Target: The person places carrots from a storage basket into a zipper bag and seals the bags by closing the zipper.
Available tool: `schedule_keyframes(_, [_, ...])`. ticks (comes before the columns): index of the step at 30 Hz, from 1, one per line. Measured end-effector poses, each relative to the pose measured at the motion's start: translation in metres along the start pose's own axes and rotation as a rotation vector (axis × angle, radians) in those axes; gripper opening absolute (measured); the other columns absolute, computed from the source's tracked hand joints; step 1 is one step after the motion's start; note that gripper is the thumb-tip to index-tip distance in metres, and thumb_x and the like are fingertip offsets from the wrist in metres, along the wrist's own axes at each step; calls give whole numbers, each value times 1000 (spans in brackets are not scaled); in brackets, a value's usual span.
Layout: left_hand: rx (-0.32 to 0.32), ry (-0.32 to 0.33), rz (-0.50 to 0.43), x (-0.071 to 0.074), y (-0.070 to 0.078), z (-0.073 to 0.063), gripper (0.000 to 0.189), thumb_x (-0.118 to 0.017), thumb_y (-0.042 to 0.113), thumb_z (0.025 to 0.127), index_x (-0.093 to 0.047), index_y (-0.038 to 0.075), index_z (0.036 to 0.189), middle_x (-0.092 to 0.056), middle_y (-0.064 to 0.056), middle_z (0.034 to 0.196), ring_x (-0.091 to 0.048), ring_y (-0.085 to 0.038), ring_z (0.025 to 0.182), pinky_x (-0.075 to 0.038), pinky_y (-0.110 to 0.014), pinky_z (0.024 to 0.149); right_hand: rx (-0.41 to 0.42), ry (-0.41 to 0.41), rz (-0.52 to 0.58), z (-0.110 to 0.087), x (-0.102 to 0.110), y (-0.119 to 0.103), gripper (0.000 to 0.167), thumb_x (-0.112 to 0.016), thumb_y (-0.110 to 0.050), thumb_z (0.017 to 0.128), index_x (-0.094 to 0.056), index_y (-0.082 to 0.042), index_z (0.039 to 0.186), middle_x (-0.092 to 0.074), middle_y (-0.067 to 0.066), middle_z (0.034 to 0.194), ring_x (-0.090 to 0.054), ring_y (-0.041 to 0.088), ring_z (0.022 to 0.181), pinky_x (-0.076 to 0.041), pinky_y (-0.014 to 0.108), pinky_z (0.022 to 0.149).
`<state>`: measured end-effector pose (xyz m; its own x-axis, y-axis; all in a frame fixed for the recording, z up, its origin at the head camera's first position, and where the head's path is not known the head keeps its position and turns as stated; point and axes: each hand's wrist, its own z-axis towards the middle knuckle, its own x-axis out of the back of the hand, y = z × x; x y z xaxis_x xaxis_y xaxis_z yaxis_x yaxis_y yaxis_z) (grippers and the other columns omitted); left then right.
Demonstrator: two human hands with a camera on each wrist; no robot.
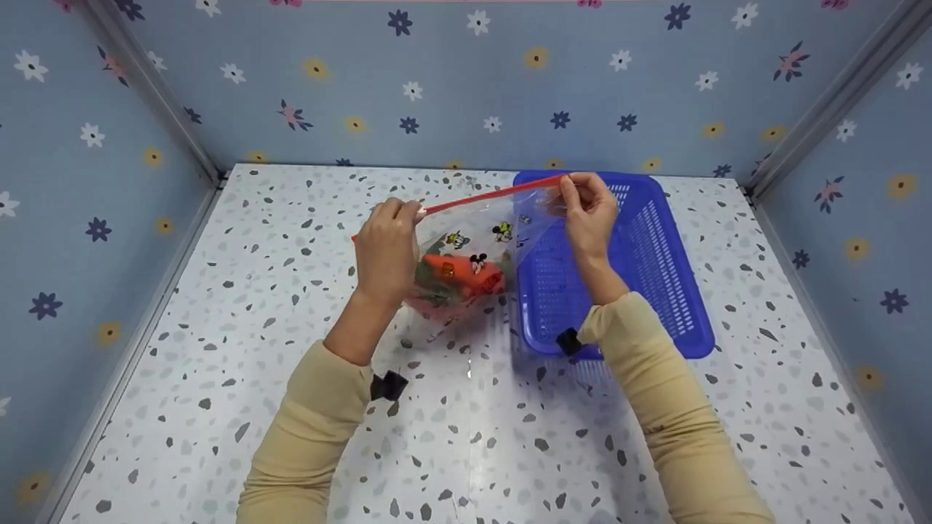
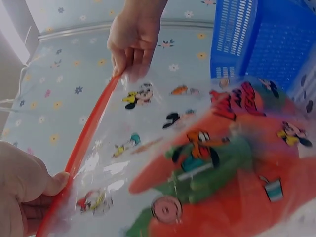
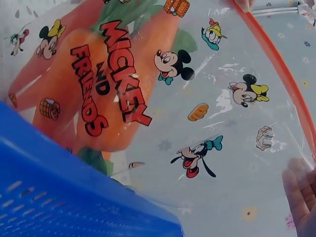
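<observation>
A clear zip bag (image 1: 480,225) printed with cartoon characters hangs between both hands, its red zip strip (image 1: 495,195) stretched across the top. Inside are several orange carrots (image 3: 108,64) with green tops, seen through the plastic low in the bag. My left hand (image 1: 389,251) grips the strip near its left end, where a small white piece shows by the fingers. With thumb and fingers, my right hand (image 1: 590,215) pinches the strip's right end. The left wrist view shows the thumb of the left hand (image 2: 29,190) against the red edge.
Under my right forearm stands a blue perforated basket (image 1: 684,291), just right of the bag. The speckled white table (image 1: 240,407) is bounded by flowered blue panels (image 1: 466,87) at the back and both sides. Black wrist devices (image 1: 393,386) sit at the sleeve cuffs.
</observation>
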<state>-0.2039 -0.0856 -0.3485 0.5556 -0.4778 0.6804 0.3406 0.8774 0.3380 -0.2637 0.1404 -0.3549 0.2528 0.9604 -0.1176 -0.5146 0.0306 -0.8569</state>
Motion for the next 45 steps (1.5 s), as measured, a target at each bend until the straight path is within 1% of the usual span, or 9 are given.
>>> schedule_keyframes(3, [20, 3, 2, 2, -9, -3, 16, -53, 8, 88, -64, -4, 91, -58, -15, 83, -56, -28, 81, -49, -37, 70, 9, -1, -11, 0, 2, 1, 14, -55, 5, 84, -54, 19, 82, -57, 33, 73, -60, 24, 57, -51, 31, 54])
schedule_keyframes(10, [68, 11, -1, 11, -26, -8, 16, -53, 6, 88, -64, -5, 92, -59, -16, 84, -56, -29, 82, -48, -37, 72, -5, 33, -33, 8, 11, 27, 8, -60, -2, 83, -60, 3, 78, -61, 15, 67, -59, 16, 56, -50, 26, 53])
schedule_keyframes(15, [113, 14, -9, 15, -37, -13, 15, -55, 5, 86, -64, -5, 94, -59, -17, 85, -56, -30, 83, -48, -40, 71, -34, 32, -41, 5, 12, 12, 7, -58, 2, 83, -59, 7, 78, -59, 20, 67, -58, 17, 56, -50, 26, 52])
schedule_keyframes(20, [132, -5, 5, 17, -38, -14, 17, -55, 6, 87, -63, -5, 95, -58, -17, 85, -55, -31, 84, -47, -41, 71, -55, 22, -55, 2, 11, 3, 7, -58, 2, 83, -60, 5, 77, -59, 20, 69, -58, 18, 57, -50, 26, 53])
schedule_keyframes(30, [129, 43, 81, 16, -44, -12, 17, -53, 5, 87, -63, -6, 95, -57, -19, 83, -54, -32, 79, -48, -41, 65, -42, -91, -70, 9, 28, 19, 18, -53, -1, 87, -58, 14, 94, -61, 28, 78, -62, 29, 66, -52, 30, 57])
schedule_keyframes(34, [121, 58, 93, 12, -51, -12, 17, -52, 5, 88, -63, -6, 94, -57, -20, 82, -54, -32, 76, -48, -41, 62, -36, -155, -200, 11, 39, 23, 18, -55, -4, 87, -61, 10, 96, -64, 21, 85, -62, 25, 73, -50, 23, 61])
schedule_keyframes(37, [126, 50, 111, 9, -56, -11, 16, -52, 4, 88, -63, -6, 95, -57, -20, 83, -56, -32, 75, -48, -41, 62, -32, -233, -367, 9, 47, 24, 19, -57, -8, 87, -63, 5, 99, -64, 14, 90, -60, 18, 79, -48, 22, 67])
schedule_keyframes(41, [152, 33, 139, 4, -63, -8, 17, -53, 3, 88, -62, -7, 97, -57, -21, 86, -57, -32, 76, -48, -41, 63, -40, -347, -544, 6, 55, 23, 24, -58, -13, 87, -61, 1, 105, -63, 13, 98, -58, 18, 88, -47, 28, 77])
schedule_keyframes(45, [176, 8, 153, -4, -73, -5, 19, -52, 4, 88, -61, -8, 99, -57, -22, 89, -58, -33, 78, -48, -42, 64, -49, -442, -649, 4, 61, 23, 30, -58, -15, 87, -57, 2, 112, -59, 17, 107, -55, 27, 98, -44, 37, 85])
